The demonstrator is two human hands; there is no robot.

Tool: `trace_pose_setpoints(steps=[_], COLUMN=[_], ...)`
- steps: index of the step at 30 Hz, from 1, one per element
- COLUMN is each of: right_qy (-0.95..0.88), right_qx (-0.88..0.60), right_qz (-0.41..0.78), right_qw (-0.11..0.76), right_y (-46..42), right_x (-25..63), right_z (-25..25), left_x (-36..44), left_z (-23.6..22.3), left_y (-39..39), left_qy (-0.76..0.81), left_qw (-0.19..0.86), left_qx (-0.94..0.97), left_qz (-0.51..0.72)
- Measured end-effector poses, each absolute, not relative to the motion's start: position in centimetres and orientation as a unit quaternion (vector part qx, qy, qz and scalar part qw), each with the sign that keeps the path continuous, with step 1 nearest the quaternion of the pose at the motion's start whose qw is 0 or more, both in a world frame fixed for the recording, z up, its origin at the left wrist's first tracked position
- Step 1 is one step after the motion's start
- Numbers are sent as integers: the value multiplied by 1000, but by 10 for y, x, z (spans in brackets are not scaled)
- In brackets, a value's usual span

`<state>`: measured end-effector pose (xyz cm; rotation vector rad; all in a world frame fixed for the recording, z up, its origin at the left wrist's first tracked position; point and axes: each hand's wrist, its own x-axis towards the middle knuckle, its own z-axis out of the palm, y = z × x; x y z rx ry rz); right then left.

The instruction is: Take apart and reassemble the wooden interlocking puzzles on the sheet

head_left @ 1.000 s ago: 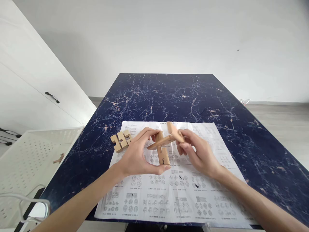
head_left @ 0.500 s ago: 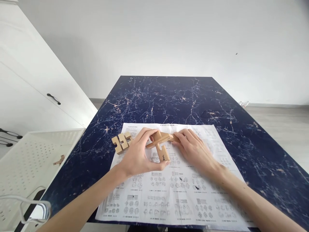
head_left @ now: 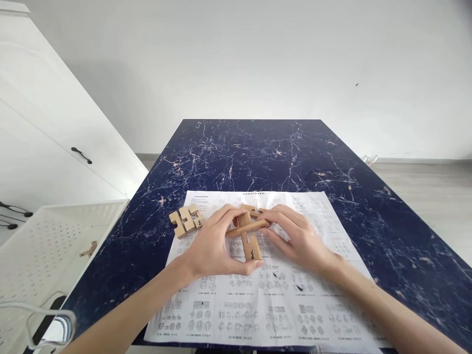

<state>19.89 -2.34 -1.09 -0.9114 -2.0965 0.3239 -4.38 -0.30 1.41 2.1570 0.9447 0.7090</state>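
Note:
My left hand (head_left: 214, 246) is closed on a notched wooden puzzle piece (head_left: 254, 250) with a dark squiggle near its lower end, thumb below and fingers above. A second wooden bar (head_left: 241, 229) lies crosswise over it, forming a cross. At that bar's right end, my right hand (head_left: 295, 236) pinches with thumb and fingers. Just behind the cross, more light wood (head_left: 248, 208) shows, partly covered by my fingers; whether it is one piece or two I cannot tell. Left of my left hand, several notched wooden pieces (head_left: 186, 221) lie side by side on the printed sheet.
The creased sheet of printed diagrams (head_left: 273, 314) covers the near part of the dark blue marbled table (head_left: 250, 152). On the left, a white perforated surface (head_left: 33, 255) holds a small wooden piece (head_left: 88, 249) and a white cable (head_left: 44, 307). A white cabinet (head_left: 55, 123) stands beyond.
My right hand has come down and closer to my left. The angled wood it held up beside the cross now sits lower, behind it. The marked piece stays in my left hand.

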Motion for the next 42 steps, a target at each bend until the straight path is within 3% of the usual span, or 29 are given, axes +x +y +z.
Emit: trace_pose_setpoints(steps=[17,23,26,33,42], right_qy=[-794,-776,-748,-731,-732], right_qx=[-424,-433,-455,-470,-473], right_qz=[76,123,157,185,191], right_qw=[428,441,457,458,451], right_y=[-23,-22,-22,-26,-32], right_x=[192,192,191,184,181], right_z=[-15,-16,-15,-15,-16], left_x=[-41,-45,-46,-46,-45], left_z=[11,7,2,-3,2], left_y=[-8,-8,-6,-3,-7], left_qy=[330,325,317,291,196], left_qw=[346,332,277,32,-48], left_qx=[838,848,864,865,894], left_qz=[262,255,276,407,399])
